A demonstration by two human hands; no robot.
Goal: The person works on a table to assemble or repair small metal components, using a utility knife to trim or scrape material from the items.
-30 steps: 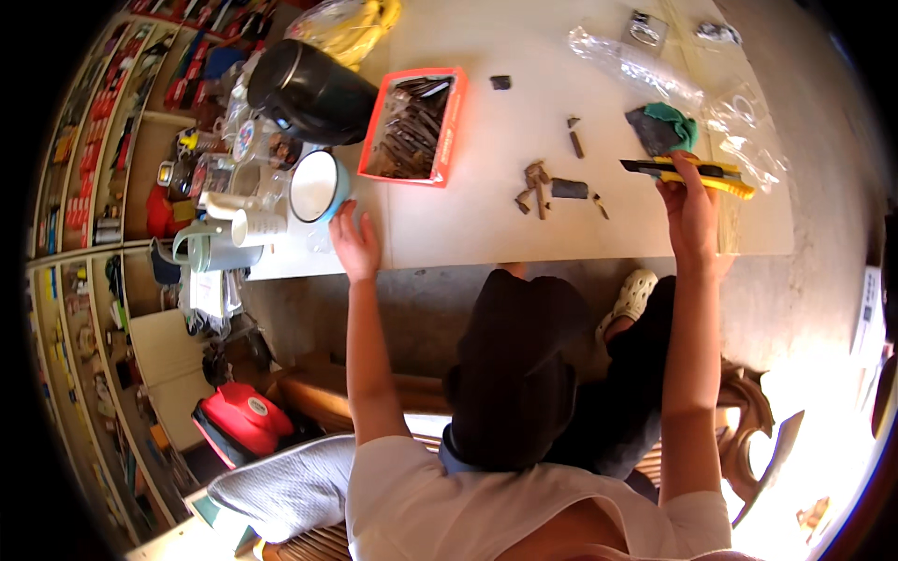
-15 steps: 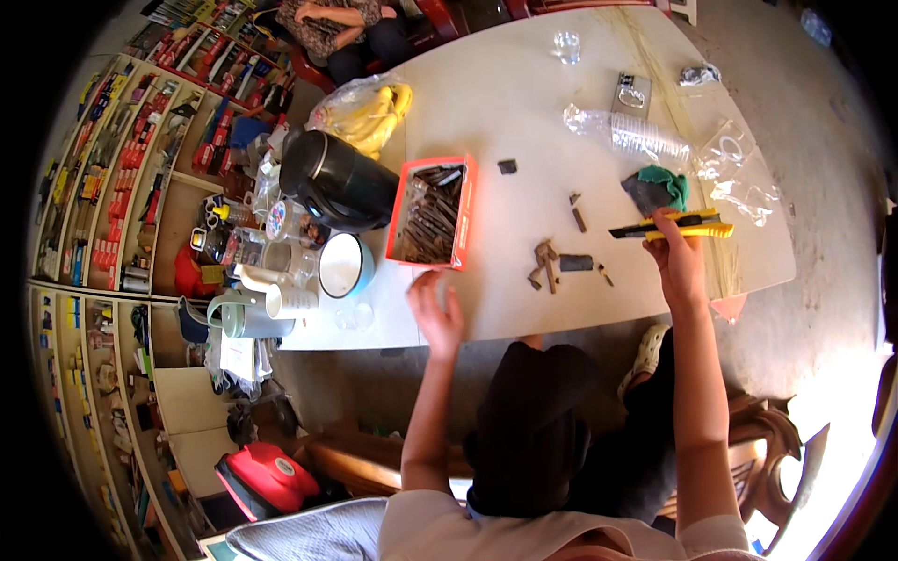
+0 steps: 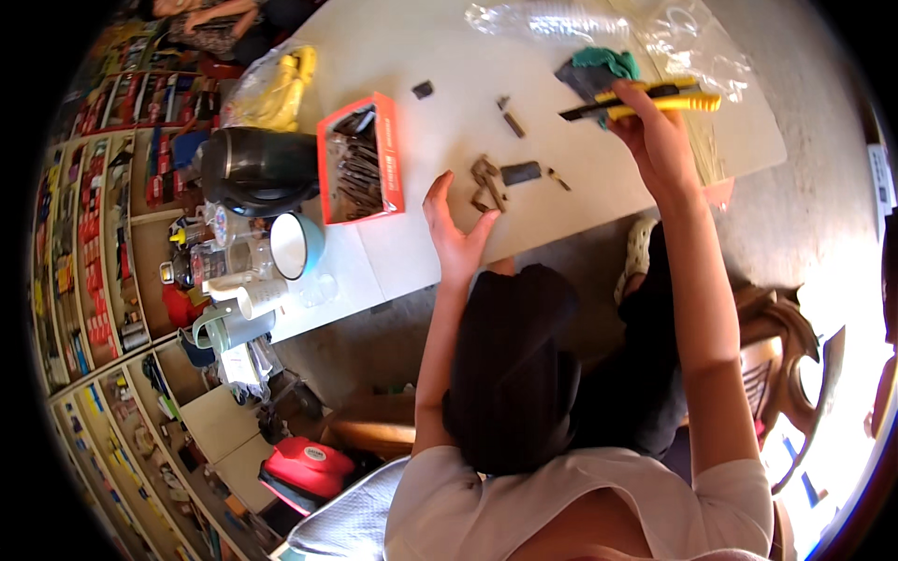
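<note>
My right hand [image 3: 655, 140] is closed around a yellow-and-black utility knife [image 3: 700, 101]. Its dark, narrow end points left above the table, and a second yellow strip shows alongside the first. My left hand [image 3: 456, 229] is open, thumb and fingers spread, at the table's near side. Between its thumb and fingertips, just beyond, lie several brown stick-like pieces [image 3: 486, 182], and I cannot tell whether the thumb touches them. Beside these are a dark flat block [image 3: 521, 173] and a small brown bit [image 3: 559, 179]. A short brown stick [image 3: 513, 122] rests farther back.
Left of my left hand stands a red open box [image 3: 391, 178] of dark brown pieces. Past it are a black kettle [image 3: 257, 168], a bowl [image 3: 297, 245], a mug [image 3: 259, 297] and bagged bananas [image 3: 285, 89]. A green cloth [image 3: 603, 64] lies behind the knife. A person [image 3: 220, 23] sits at the far left.
My left hand has moved from the red box's near edge to the brown pieces at right, its fingers spreading. The right hand still holds the knife. The whole view has turned and shifted.
</note>
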